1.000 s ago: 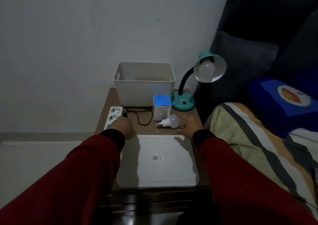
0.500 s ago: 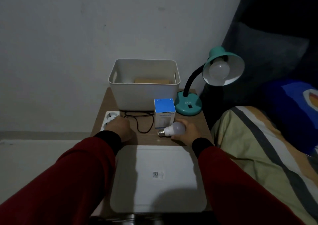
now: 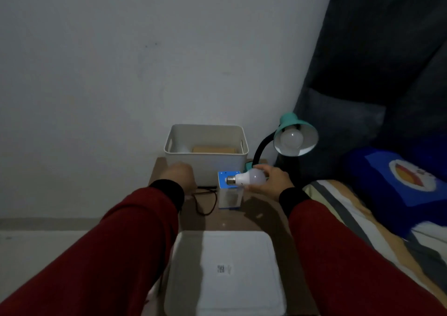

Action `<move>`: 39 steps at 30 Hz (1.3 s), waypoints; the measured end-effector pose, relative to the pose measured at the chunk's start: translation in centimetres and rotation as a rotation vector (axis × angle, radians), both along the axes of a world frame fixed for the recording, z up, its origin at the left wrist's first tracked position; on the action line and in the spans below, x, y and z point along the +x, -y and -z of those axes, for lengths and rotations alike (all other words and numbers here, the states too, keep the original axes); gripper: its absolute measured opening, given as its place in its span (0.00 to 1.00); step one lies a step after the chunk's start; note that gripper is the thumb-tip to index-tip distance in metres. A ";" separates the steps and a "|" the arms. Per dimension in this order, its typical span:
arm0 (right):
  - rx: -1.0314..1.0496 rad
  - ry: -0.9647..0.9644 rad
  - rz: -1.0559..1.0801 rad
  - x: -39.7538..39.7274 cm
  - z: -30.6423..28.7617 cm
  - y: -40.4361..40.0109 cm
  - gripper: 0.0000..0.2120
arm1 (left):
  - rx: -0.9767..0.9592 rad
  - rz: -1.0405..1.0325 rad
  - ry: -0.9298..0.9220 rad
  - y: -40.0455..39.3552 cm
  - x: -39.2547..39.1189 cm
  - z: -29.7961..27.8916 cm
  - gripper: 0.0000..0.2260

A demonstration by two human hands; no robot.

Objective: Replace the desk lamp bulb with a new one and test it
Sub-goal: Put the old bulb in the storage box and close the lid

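Since last frame we've lifted the white loose bulb (image 3: 251, 178) off the brown tabletop (image 3: 256, 215). Left hand (image 3: 180, 175) clenched, empty, by the white bin (image 3: 205, 161); right hand (image 3: 272, 182) grasping the dome, below the teal lamp (image 3: 294, 134). Light, fragile, slippery: hold dome.

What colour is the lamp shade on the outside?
Teal on the lamp shade; white inside. Head view.
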State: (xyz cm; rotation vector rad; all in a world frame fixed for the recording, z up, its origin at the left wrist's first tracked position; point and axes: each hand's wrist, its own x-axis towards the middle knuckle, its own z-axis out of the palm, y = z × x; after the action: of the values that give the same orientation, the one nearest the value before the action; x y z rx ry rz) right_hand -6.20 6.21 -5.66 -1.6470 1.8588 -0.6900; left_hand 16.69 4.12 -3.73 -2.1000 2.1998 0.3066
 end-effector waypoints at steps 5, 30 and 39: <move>-0.063 0.009 -0.018 1.8 -4.0 4.0 0.31 | -0.065 -0.025 -0.059 3.3 0.2 -3.3 0.17; 0.223 -0.111 -0.075 6.5 3.7 22.5 0.36 | 0.115 -0.001 -0.027 19.7 1.1 4.4 0.20; 0.305 -0.480 -0.188 7.0 0.6 21.7 0.36 | 0.066 0.005 0.006 18.9 0.8 2.4 0.19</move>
State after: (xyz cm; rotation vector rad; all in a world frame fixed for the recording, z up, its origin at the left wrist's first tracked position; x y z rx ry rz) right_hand 0.82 -15.51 -6.30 -1.8532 1.9637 0.0812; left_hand 17.54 -14.75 -6.11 -2.0583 2.1606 0.3672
